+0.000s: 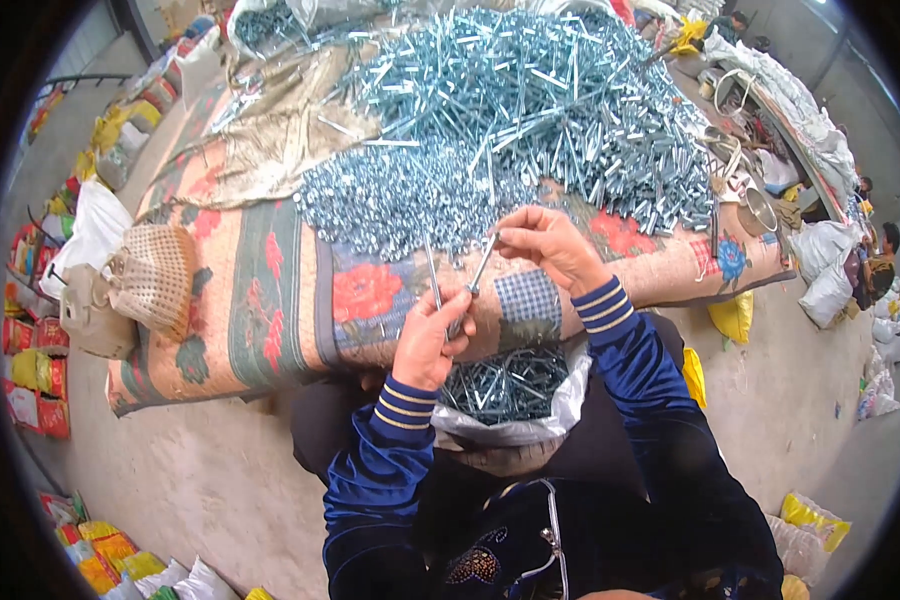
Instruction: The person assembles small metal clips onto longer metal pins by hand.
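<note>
My left hand (pixel 432 338) is closed around a thin metal rod (pixel 432 268) that sticks up past the fingers. Its thumb and fingertips also pinch the lower end of a second, slanted metal rod (pixel 483 264). The upper end of that slanted rod is between the thumb and fingers of my right hand (pixel 553 245). Just beyond the hands lies a heap of small shiny metal nuts (pixel 385 190). A pile of short metal sleeves (pixel 635 165) is to its right, and long metal rods (pixel 490 70) are heaped behind.
A patterned quilt (pixel 260 290) covers the work table. Below its front edge, between my legs, sits a white sack (pixel 560 415) filled with metal rods. A beige plastic jug (pixel 95 312) and a perforated basket (pixel 155 275) stand at the left edge. Several people are in the far right background.
</note>
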A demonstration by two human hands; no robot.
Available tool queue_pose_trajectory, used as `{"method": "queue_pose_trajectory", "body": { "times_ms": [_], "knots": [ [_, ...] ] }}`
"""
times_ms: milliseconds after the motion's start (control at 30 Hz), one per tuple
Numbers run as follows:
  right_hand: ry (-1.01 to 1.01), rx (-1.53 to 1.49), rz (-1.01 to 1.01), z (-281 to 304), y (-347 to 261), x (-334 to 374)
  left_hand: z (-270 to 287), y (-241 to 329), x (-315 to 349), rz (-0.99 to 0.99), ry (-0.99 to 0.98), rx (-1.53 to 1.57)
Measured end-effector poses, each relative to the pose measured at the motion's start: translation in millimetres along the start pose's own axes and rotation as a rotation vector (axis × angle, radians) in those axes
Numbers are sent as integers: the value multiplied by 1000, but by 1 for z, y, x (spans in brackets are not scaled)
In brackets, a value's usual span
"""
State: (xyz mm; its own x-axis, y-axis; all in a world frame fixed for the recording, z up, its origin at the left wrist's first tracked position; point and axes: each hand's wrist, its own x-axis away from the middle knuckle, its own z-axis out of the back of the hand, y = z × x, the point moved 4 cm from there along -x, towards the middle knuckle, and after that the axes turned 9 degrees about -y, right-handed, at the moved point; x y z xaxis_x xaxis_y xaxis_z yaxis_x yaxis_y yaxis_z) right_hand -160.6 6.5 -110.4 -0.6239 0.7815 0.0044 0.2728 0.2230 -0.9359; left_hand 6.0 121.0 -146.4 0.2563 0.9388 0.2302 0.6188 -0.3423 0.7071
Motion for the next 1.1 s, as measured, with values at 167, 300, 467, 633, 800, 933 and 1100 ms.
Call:
{"method": "queue_pose_trajectory", "body": {
  "times_ms": [167,300,467,633,800,933,1100],
  "knots": [
    [-44,179,39,3,-9,9,-7,-4,-1,38,-51,-35],
    [-58,338,104,-12,-6,7,-3,2,3,-6,17,-79],
    [-178,270,-72,-37,23,16,-15,6,4,-89,39,-89],
    [-120,224,-59,-21,11,15,-7,-1,-2,84,-59,-227],
    [-135,247,27,-18,-10,20,-15,-5,-1,136,-214,-79],
    [-99,201,100,-12,-9,19,-20,-8,-5,-149,-94,-405],
    [-41,161,95,-18,-23,31,-24,-4,-4,-178,-41,-620]
  ]
}}
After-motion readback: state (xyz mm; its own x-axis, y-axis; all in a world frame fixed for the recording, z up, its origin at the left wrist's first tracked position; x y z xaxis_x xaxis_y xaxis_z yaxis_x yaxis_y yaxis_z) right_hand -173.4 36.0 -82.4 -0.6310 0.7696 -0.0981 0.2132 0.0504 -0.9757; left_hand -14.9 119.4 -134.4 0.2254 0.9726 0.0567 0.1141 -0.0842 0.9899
